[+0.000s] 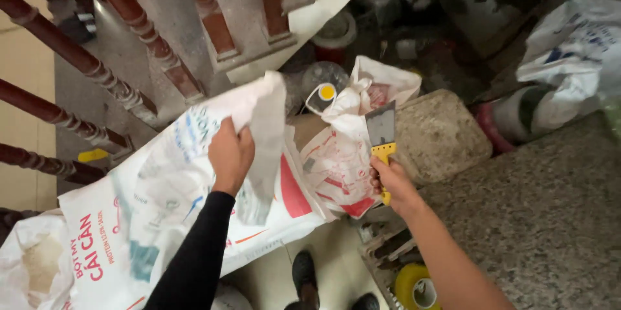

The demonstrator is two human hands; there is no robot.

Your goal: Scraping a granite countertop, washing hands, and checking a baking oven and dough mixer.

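My left hand point(230, 155), in a black sleeve, grips the top edge of a large white woven sack point(162, 200) with red and blue print and pulls it up. In my right hand point(391, 184) is a putty knife point(381, 130) with a yellow handle, its flat metal blade pointing up. The blade stands beside a white and red plastic bag point(343, 155), tied at its top, which leans against the sack.
Dark red stair balusters point(136, 22) rise at upper left. A rough stone block point(440, 132) lies right of the bag, with a speckled stone surface point(550, 219) beyond. A yellow tape roll point(414, 287), my shoes point(304, 277) and more white sacks point(576, 51) are around.
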